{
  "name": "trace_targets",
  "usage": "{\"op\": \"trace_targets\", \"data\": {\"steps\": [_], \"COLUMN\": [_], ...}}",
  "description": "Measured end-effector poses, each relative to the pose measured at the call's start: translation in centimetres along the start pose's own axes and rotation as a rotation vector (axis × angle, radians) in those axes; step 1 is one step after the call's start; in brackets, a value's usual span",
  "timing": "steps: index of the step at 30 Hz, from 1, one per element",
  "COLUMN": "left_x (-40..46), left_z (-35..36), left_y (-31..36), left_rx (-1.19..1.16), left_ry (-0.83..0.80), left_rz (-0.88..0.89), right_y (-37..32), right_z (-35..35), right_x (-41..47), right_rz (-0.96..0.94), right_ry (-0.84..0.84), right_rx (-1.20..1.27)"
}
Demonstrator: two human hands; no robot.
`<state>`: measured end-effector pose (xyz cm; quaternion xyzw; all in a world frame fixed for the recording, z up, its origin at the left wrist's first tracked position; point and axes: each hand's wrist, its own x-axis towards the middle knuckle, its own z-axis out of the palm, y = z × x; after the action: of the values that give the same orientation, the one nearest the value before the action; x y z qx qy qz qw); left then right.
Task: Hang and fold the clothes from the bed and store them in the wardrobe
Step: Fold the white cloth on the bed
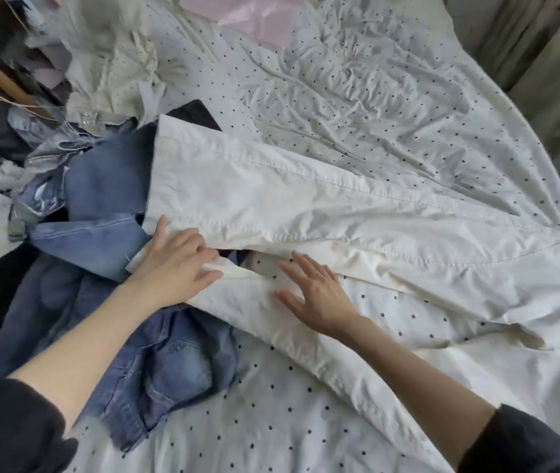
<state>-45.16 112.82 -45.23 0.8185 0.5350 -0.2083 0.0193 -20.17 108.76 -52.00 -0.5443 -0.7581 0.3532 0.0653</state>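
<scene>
A pair of cream-white trousers (306, 199) lies spread across the bed, its two legs pointing left and its waist off to the right. My left hand (173, 264) rests on the hem end of the nearer leg, fingers bent over a fold of the cloth. My right hand (312, 295) lies flat with fingers spread on the same leg, a little to the right. Under the leg ends sits a heap of blue denim clothes (108, 206). More blue jeans (166, 380) lie beneath my left forearm.
The bed has a white sheet with black dots (357, 93). A jumble of dark, grey and cream clothes (33, 97) fills the upper left. A pink item (254, 18) lies at the top. Curtains (551, 63) hang at the right.
</scene>
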Motion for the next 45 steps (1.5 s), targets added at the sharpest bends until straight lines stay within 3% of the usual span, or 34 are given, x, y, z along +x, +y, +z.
{"op": "trace_targets", "data": {"steps": [5, 8, 13, 16, 18, 22, 27, 32, 36, 38, 41, 45], "left_x": [-3.5, -4.9, -5.8, -6.8, -7.8, -11.5, -16.5, -21.2, -23.1, -23.7, -24.5, -25.1], "left_z": [1.9, 2.3, 3.4, 4.6, 5.2, 7.1, 10.2, 12.2, 13.9, 14.3, 15.0, 15.6], "left_y": [-0.9, -0.8, -0.2, 0.4, 0.2, -0.8, -1.2, -2.8, -2.2, -2.1, -1.8, -1.2], "left_rx": [-0.159, -0.310, -0.455, -0.685, -0.895, -1.055, -1.358, -1.288, -1.238, -1.212, -1.226, -1.170], "left_ry": [0.184, 0.386, 0.168, 0.250, 0.362, 0.490, 0.399, 0.361, 0.239, 0.229, 0.269, 0.350], "left_rz": [-0.027, -0.261, -0.565, -0.643, -0.660, -0.747, -0.921, -0.918, -0.840, -0.838, -0.895, -0.996], "right_y": [-4.6, -5.6, -6.2, -6.8, -7.4, -9.5, -11.9, -13.1, -14.0, -14.9, -16.0, -17.2], "right_z": [3.1, 4.6, 4.8, 4.6, 4.4, 4.6, 6.0, 7.9, 10.1, 10.8, 10.4, 9.6], "right_x": [-1.6, -3.4, -4.3, -3.6, -2.6, -0.7, -0.6, 1.2, 2.4, 3.1, 3.7, 2.9], "right_rz": [-0.050, -0.158, -0.190, -0.121, -0.030, 0.006, -0.013, -0.050, -0.014, 0.055, 0.090, -0.194], "right_ry": [-0.124, -0.127, -0.244, -0.297, -0.248, -0.201, -0.225, -0.269, -0.494, -0.535, -0.387, -0.156], "right_rx": [-0.002, -0.022, -0.049, -0.018, 0.081, 0.145, 0.275, 0.045, -0.208, -0.175, 0.053, 0.162]}}
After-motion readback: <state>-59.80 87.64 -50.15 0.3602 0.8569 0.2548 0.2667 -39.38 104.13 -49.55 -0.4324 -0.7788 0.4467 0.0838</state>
